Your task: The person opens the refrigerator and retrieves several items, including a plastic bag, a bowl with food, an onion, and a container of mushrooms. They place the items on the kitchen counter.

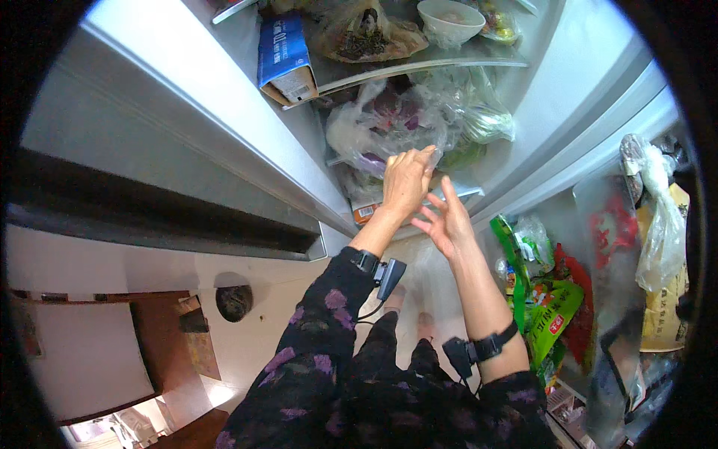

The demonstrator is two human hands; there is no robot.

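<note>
Inside a refrigerator, a clear plastic bag with purple vegetables lies on a lower shelf. My left hand is at its front edge, fingers pinched on the thin plastic. My right hand is just below and to the right, palm turned up, fingers apart and holding nothing. Beside the purple vegetables rests another clear bag of leafy greens, partly tucked behind the first bag. What lies deeper on this shelf is hidden by the bags.
The shelf above bears a blue carton, a bag of dark dried food and a white bowl. On the right, the open door's racks hold a green packet and a knotted plastic bag. A dark round object stands on the floor.
</note>
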